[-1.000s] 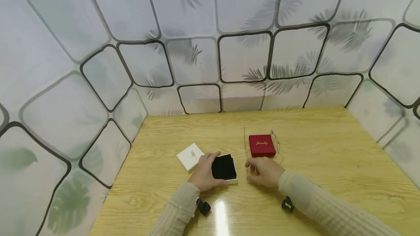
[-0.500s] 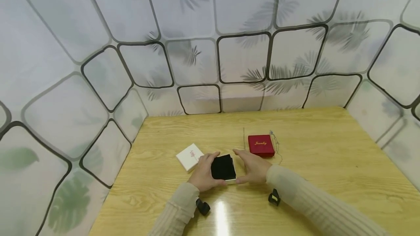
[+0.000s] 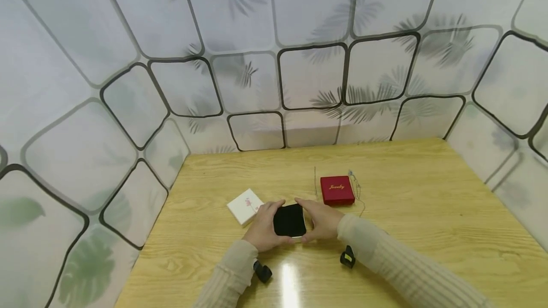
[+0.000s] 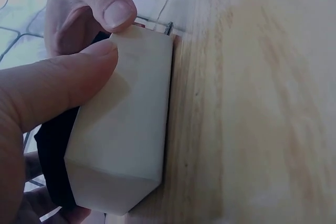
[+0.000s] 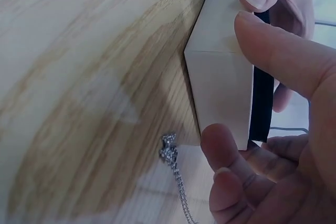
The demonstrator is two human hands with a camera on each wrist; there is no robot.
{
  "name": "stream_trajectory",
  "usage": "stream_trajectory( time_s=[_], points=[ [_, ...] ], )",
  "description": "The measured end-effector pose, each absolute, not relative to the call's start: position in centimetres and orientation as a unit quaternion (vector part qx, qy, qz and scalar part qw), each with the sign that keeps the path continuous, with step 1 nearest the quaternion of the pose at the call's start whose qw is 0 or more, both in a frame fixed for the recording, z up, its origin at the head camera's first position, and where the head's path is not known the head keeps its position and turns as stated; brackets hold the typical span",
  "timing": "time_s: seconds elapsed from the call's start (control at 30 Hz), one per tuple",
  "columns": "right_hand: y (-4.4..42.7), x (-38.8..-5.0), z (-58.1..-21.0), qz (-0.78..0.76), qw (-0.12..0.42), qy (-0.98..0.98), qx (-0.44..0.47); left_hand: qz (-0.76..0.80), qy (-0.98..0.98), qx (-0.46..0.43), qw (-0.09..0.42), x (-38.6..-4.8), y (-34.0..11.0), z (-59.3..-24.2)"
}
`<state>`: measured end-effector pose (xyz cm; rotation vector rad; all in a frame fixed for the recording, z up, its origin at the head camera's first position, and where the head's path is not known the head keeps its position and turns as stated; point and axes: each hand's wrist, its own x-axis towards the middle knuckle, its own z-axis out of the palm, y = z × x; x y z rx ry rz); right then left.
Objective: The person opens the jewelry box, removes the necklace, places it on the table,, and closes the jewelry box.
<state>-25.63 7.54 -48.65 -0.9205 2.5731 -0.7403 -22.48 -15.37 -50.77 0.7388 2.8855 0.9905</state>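
A small white jewelry box [image 5: 218, 93] sits on the table with a black pad [image 3: 289, 220] at its top, the pad standing a little above the rim. My left hand [image 3: 262, 229] grips its left side, thumb on the near wall and fingers at the far side. From the right, my right hand [image 3: 324, 221] holds the same box, its thumb close to the left one at the near wall. Just right of the box lies a silver necklace [image 5: 178, 182] with a sparkling end [image 5: 168, 150]; the head view shows its far part as a thin chain [image 3: 316, 182].
A white lid [image 3: 245, 206] with a pink print lies left of the box, partly behind my left hand. Behind my right hand stands a red jewelry box [image 3: 337, 190], with another necklace [image 3: 357, 187] along its right side. A patterned curtain [image 3: 252, 84] borders the wooden table [image 3: 419, 203].
My right hand has let go of the necklace and moved left onto the white box. My left hand has stayed on the box. The black pad looks slightly straighter.
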Motion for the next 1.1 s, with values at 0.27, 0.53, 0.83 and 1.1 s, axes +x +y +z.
stream_trajectory(
  time_s=[0.27,0.53,0.83,1.1],
  points=[
    [7.48,-25.61,-48.53,-0.262,0.168,0.901,-0.303,0.31,0.925,0.219,0.008,-22.58,-15.47,-50.74],
    [7.48,-25.62,-48.6,-0.274,0.173,0.895,-0.307,0.314,0.925,0.215,0.014,-22.63,-15.39,-50.67],
    [7.53,-25.72,-48.56,-0.284,0.171,0.891,-0.309,0.31,0.925,0.222,0.012,-22.73,-15.32,-50.66],
    [7.61,-25.61,-48.63,-0.289,0.169,0.891,-0.307,0.307,0.924,0.226,0.009,-22.64,-15.26,-50.64]
  ],
)
